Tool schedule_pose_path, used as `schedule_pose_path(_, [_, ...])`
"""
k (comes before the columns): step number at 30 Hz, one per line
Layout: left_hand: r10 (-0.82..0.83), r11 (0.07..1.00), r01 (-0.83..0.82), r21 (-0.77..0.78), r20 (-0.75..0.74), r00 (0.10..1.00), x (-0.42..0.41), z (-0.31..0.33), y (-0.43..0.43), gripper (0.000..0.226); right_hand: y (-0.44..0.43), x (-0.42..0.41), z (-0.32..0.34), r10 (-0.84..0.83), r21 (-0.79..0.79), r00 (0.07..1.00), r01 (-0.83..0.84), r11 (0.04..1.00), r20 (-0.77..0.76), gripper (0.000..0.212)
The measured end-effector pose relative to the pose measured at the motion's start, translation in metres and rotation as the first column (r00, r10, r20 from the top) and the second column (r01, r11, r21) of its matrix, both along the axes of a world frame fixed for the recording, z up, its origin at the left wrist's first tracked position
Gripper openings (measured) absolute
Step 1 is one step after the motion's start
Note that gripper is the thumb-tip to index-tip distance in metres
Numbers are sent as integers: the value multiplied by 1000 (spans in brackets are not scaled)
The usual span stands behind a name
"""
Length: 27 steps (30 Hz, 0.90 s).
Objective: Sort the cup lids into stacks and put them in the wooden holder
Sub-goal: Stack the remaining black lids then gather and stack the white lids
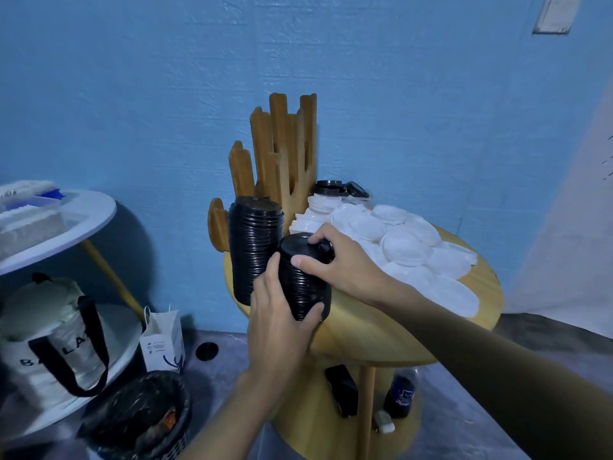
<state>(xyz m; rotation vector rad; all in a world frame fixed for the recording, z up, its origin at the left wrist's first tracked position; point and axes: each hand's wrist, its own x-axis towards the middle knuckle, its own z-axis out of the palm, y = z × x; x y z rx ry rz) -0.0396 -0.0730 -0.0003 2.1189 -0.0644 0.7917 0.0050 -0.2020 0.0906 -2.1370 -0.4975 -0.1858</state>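
A stack of black lids (303, 287) stands at the near left of the round wooden table (381, 330). My left hand (282, 313) grips its lower side. My right hand (338, 260) holds its top, fingers curled over the uppermost black lid. A taller stack of black lids (253, 250) sits in the front slot of the wooden holder (282, 154), whose tall slats rise behind. Loose white lids (408, 247) lie spread over the table's right half. A short stack of white lids (320, 210) and a few black lids (341, 189) sit behind them.
A white round table (66, 234) with a box stands at left. Under it sit a tote bag (56, 343), a paper bag (162, 343) and a dark basket (146, 423). One black lid (206, 351) lies on the floor. The wooden table's lower shelf (308, 410) holds small items.
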Motion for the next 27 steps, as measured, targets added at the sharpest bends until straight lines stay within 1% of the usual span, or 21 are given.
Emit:
schedule_pose_path(4, [-5,1000,5,1,9,1000,-1,-3,-2,110,-11,-9,4,35,-50,999,-33,998,34,41])
schedule_pose_path(6, [36,999,-36,-2,33,999,-7,-6,-2,108,-30,-18,1,-2,-55,999,4,998,46,43])
schedule_pose_path(7, [63,998,-64,10,81,995,-12,-9,-4,102,-44,-24,-3,-48,-66,997,52,996,64,42])
schedule_pose_path(8, [69,997,-74,32,148,987,-19,-11,-6,92,-60,-29,-9,-114,-89,989,122,988,98,39])
schedule_pose_path(9, [34,997,-48,61,215,976,-24,-12,-11,77,-76,-35,-17,-192,-122,970,211,970,150,34])
schedule_pose_path(11, [-154,983,115,144,296,943,-29,-11,-26,45,-108,-44,-36,-341,-199,905,394,897,256,26])
schedule_pose_path(12, [-259,957,203,207,301,918,-27,-8,-35,33,-119,-47,-46,-395,-225,875,459,859,280,27])
schedule_pose_path(13, [-339,925,263,275,283,897,-21,-5,-45,26,-127,-50,-55,-440,-240,853,507,828,282,31])
schedule_pose_path(14, [-386,894,290,342,256,886,-14,0,-56,25,-133,-53,-64,-475,-243,836,539,807,276,35])
schedule_pose_path(16, [-403,846,298,442,165,900,3,12,-76,30,-138,-58,-81,-511,-261,812,578,773,283,44])
schedule_pose_path(18, [-367,812,339,475,-37,930,22,20,-91,41,-139,-59,-96,-520,-318,785,614,722,336,51])
schedule_pose_path(19, [-340,795,365,485,-142,930,31,23,-95,45,-138,-58,-101,-533,-329,766,638,696,359,54])
schedule_pose_path(20, [-322,779,378,501,-197,926,39,24,-98,47,-138,-57,-105,-550,-325,750,658,679,367,57])
schedule_pose_path(23, [-317,750,378,543,-207,926,53,27,-105,42,-138,-54,-110,-571,-329,734,677,658,369,61])
schedule_pose_path(27, [-359,708,404,579,-197,912,53,33,-112,15,-143,-53,-114,-530,-345,766,640,687,365,59])
